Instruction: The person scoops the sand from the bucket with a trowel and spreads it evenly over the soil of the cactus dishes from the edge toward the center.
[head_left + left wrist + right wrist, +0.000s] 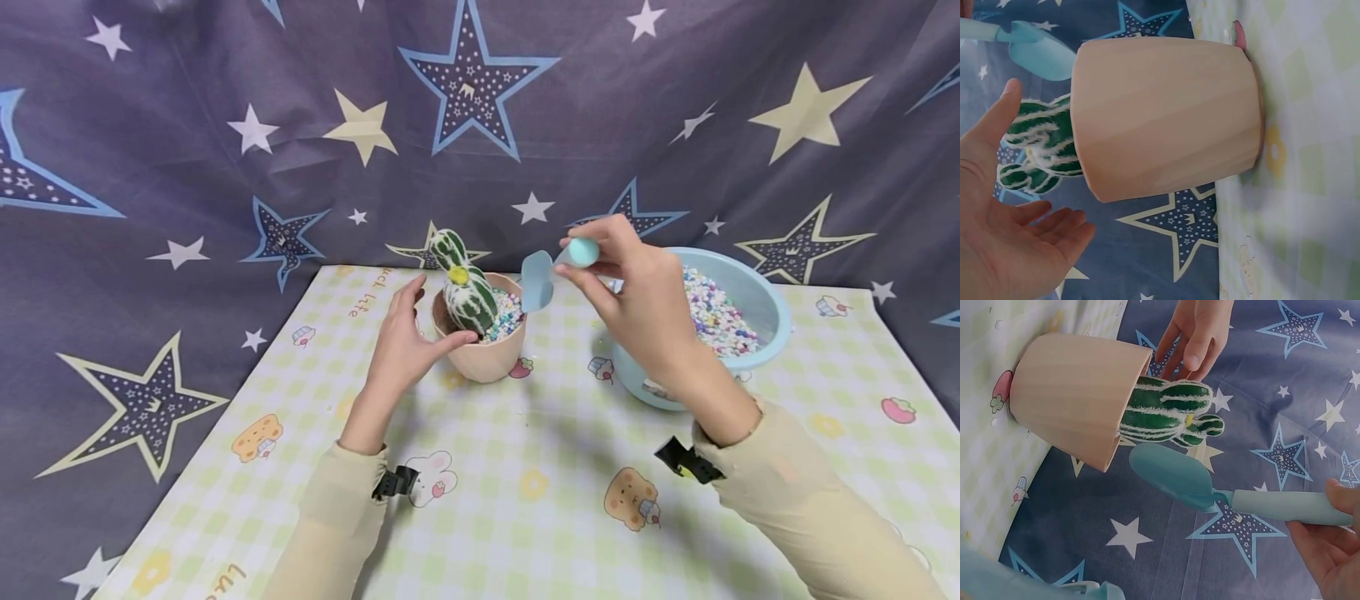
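A green artificial cactus [469, 302] with white fuzzy ridges and a yellow flower leans to the left in a peach flowerpot [486, 363]. Small colorful beads [506, 315] fill the pot's right side. My left hand [408, 337] is spread beside the cactus at the pot's rim, fingers relaxed and thumb apart, holding nothing. Whether it touches the cactus I cannot tell. In my right hand [637, 287] I grip a light blue toy trowel by its pale handle [1291, 506]. The trowel's blade [1172, 475] is tilted downward at the pot's right rim and looks bare in the right wrist view.
To the right stands a light blue bucket [780, 321] holding many multicolored beads [712, 317], partly hidden behind my right hand. A checkered cloth [525, 533] covers the table. Behind it hangs a dark star-patterned curtain [600, 100].
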Tool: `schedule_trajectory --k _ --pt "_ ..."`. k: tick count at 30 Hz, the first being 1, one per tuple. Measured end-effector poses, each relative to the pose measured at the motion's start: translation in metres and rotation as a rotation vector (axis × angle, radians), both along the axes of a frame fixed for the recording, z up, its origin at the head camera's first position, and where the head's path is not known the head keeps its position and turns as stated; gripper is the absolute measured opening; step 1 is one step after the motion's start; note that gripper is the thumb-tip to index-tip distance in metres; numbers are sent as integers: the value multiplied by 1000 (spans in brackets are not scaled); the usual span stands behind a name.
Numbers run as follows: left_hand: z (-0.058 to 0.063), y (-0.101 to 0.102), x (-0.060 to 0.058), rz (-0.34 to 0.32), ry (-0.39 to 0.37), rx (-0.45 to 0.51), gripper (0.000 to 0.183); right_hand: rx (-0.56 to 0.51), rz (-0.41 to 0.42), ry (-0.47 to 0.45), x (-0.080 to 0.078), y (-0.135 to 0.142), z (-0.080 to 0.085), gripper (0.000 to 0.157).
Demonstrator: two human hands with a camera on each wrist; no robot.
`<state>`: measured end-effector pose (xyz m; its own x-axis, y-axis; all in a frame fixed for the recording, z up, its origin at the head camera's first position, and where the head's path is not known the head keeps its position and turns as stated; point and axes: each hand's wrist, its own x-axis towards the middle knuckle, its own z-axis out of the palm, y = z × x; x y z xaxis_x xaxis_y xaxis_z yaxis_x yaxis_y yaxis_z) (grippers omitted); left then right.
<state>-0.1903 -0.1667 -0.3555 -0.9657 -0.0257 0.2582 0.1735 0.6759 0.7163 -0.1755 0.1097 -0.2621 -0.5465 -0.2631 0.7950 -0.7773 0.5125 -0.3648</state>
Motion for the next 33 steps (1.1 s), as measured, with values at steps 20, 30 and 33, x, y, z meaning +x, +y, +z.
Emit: schedule_trajectory --k 20,30,33 --pt "23 11 18 -8 265 36 97 -32 -45 29 4 23 1 33" --pt "31 24 23 -64 335 95 92 -144 -62 5 8 35 6 33" --pt "32 27 23 -78 357 98 91 -174 -76 20 7 38 7 32"
